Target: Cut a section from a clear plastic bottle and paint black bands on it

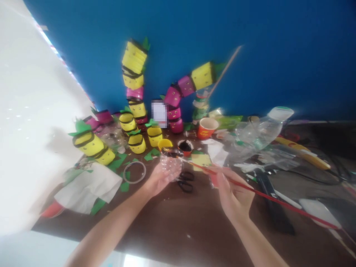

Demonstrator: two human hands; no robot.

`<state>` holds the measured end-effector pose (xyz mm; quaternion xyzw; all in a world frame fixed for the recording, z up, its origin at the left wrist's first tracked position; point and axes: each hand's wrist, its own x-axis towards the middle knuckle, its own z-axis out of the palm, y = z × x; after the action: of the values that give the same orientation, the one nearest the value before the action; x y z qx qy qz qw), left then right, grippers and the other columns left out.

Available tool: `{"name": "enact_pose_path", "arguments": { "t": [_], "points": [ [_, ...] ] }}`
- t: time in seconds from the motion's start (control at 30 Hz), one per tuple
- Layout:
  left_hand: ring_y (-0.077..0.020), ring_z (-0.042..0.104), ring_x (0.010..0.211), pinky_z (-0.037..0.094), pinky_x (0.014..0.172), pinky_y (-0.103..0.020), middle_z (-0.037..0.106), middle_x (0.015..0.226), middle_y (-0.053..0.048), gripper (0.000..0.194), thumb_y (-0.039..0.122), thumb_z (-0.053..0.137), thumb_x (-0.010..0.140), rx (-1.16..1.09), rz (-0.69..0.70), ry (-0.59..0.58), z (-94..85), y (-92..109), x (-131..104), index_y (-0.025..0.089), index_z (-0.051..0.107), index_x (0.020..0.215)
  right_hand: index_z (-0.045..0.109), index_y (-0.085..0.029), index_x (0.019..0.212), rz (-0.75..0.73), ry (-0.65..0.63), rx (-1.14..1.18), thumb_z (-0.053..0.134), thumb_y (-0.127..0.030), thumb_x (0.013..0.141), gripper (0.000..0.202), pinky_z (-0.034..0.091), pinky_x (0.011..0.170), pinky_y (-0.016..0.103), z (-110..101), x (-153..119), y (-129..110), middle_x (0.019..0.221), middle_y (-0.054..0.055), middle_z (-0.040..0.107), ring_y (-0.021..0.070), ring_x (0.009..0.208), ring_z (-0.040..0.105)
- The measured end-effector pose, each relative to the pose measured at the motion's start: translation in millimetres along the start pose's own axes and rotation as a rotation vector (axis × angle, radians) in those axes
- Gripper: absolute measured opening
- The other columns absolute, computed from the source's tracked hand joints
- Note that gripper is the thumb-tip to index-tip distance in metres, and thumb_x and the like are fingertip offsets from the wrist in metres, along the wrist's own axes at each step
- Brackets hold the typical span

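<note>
In the middle of the head view my left hand (159, 180) is closed around a clear plastic cup (170, 165), which looks like a cut bottle bottom with a dark painted rim. My right hand (235, 193) grips a long red paintbrush (274, 199), its tip reaching left to the cup's rim. Just behind the cup stands a small pot of black paint (185, 145). Black-handled scissors (185, 182) lie on the brown table (178, 222) beside my left hand. Blur hides exactly where the bristles touch.
Yellow and magenta painted bottle cups (137, 144) with green leaves stand behind, some stacked against the blue wall (178, 33). A tape roll (134, 172) and white cloth or paper (89, 185) lie left. A red paper cup (207, 128), clear bottles (267, 128) and a yellow cutter (304, 152) occupy the right.
</note>
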<state>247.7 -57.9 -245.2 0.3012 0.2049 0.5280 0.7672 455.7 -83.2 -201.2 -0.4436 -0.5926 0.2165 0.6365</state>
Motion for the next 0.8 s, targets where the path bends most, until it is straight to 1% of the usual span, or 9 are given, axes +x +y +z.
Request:
{"name": "enact_pose_path", "arguments": {
  "t": [0.1,0.2,0.3,0.43,0.57,0.7,0.8],
  "points": [
    [-0.0244,0.057,0.116,0.032,0.11,-0.045,0.064,0.117,-0.007,0.05,0.025,0.076,0.068,0.006,0.0,-0.009,0.1,0.6,-0.2,0.02,0.061,0.115,0.073,-0.023,0.088,-0.019,0.041,-0.027,0.06,-0.022,0.084,0.014,0.053,0.088,0.04,-1.2,-0.4,1.9,0.083,0.004,0.075,0.0232,0.09,0.07],
    [-0.0239,0.058,0.113,0.034,0.109,-0.046,0.065,0.116,-0.007,0.05,0.025,0.076,0.068,0.013,-0.002,-0.022,-0.6,0.8,-0.2,0.019,0.061,0.115,0.073,-0.025,0.091,-0.048,0.087,0.055,0.06,-0.019,0.084,0.016,0.051,0.092,0.04,-2.7,-2.6,8.0,0.087,0.003,0.075,0.0218,0.092,0.069],
    [-0.025,0.06,0.111,0.035,0.107,-0.048,0.065,0.118,-0.008,0.051,0.026,0.078,0.067,0.031,0.0,-0.017,-1.6,0.1,0.2,0.02,0.061,0.115,0.072,-0.026,0.092,-0.064,0.063,0.108,0.058,-0.018,0.085,0.018,0.05,0.095,0.04,-2.6,-2.9,8.5,0.089,0.001,0.075,0.0202,0.095,0.068],
    [-0.0267,0.06,0.11,0.034,0.107,-0.05,0.065,0.116,-0.01,0.054,0.027,0.08,0.065,0.05,0.0,0.008,-2.2,-1.5,0.9,0.019,0.06,0.115,0.072,-0.025,0.089,-0.096,0.003,0.034,0.057,-0.017,0.085,0.017,0.053,0.092,0.039,-0.7,1.1,-0.4,0.085,0.002,0.075,0.0204,0.089,0.07],
    [-0.0254,0.061,0.108,0.035,0.106,-0.048,0.066,0.113,-0.008,0.053,0.027,0.08,0.064,0.036,0.003,0.021,-0.7,-1.5,1.3,0.019,0.061,0.113,0.072,-0.024,0.088,-0.14,-0.017,-0.004,0.057,-0.016,0.085,0.017,0.053,0.092,0.042,-1.1,3.6,-4.7,0.084,0.002,0.075,0.021,0.085,0.071],
    [-0.0233,0.062,0.105,0.036,0.106,-0.046,0.067,0.109,-0.007,0.051,0.028,0.08,0.064,0.035,0.0,0.041,2.2,0.8,1.0,0.019,0.063,0.111,0.072,-0.024,0.089,-0.189,-0.001,-0.008,0.057,-0.014,0.084,0.019,0.049,0.097,0.047,-3.0,2.5,-2.5,0.085,0.001,0.075,0.021,0.086,0.07],
    [-0.0229,0.061,0.106,0.035,0.106,-0.046,0.066,0.113,-0.007,0.051,0.027,0.079,0.065,0.037,-0.011,0.042,2.9,2.0,0.6,0.019,0.062,0.112,0.071,-0.024,0.088,-0.184,0.024,0.024,0.056,-0.015,0.085,0.018,0.05,0.097,0.047,-3.3,1.9,-3.0,0.085,0.001,0.075,0.0216,0.088,0.07]
  ]
}}
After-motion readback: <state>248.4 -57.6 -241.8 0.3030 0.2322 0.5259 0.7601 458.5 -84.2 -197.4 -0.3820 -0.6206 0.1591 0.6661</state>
